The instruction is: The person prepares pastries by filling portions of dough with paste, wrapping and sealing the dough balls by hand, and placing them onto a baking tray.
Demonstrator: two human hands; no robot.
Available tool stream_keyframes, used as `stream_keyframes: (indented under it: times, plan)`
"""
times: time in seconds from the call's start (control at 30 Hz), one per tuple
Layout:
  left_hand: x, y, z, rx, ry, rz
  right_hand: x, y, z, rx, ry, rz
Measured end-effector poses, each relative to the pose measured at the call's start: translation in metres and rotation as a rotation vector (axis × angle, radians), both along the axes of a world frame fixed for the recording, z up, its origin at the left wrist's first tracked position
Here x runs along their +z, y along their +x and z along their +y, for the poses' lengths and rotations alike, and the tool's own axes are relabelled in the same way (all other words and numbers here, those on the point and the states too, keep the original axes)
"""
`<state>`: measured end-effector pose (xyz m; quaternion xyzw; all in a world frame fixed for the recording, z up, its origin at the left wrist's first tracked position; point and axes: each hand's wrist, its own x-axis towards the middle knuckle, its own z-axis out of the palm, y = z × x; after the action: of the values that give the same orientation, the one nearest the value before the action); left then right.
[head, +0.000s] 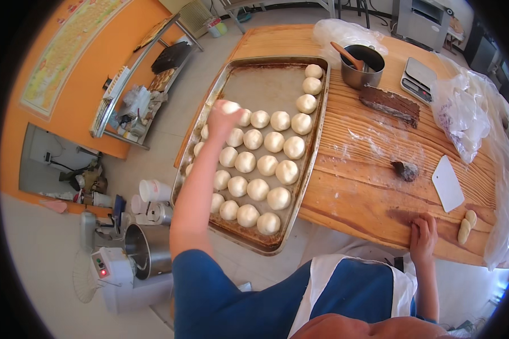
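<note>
My left hand (224,118) reaches over the metal baking tray (254,80) with its fingers around a round white dough ball (230,107), at the left end of a row. More smooth dough balls (258,189) stand in rows on the near part of the tray, with a few single ones up its right side. My forearm hides some of the left ones. At the near edge of the wooden table (343,182), my right hand (424,233) rests with bent fingers, no object visible in it. A white dough scraper (448,184) and a small twisted dough piece (467,226) lie near it.
A dark lump (404,170), a brown dough block (389,105), a pot (362,68) with a wooden-handled utensil, a digital scale (418,79) and plastic bags (462,110) are on the table. A dough mixer (123,267) stands on the floor at left, below a metal shelf (131,80).
</note>
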<state>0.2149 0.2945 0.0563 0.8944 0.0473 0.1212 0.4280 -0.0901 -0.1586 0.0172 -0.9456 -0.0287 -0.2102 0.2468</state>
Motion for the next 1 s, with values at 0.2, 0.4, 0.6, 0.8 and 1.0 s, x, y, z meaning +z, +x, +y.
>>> stream_keyframes:
  times: [0.2, 0.4, 0.6, 0.8, 1.0]
  plan:
    - [-0.013, 0.045, 0.027, 0.048, 0.100, 0.191, 0.002, -0.003, 0.005, -0.088, -0.078, 0.079]
    - [-0.043, 0.062, 0.056, -0.136, 0.587, 0.264, 0.003, 0.003, 0.008, -0.053, -0.074, 0.094]
    - [-0.035, 0.044, 0.023, -0.141, 0.629, 0.233, 0.009, 0.001, 0.006, -0.078, -0.072, 0.124]
    - [-0.078, 0.095, 0.075, -0.454, 0.532, 0.289, -0.002, -0.001, -0.002, -0.047, -0.062, 0.093]
    - [-0.058, 0.077, 0.005, -0.068, 0.547, -0.240, -0.003, -0.019, -0.016, -0.231, -0.079, -0.026]
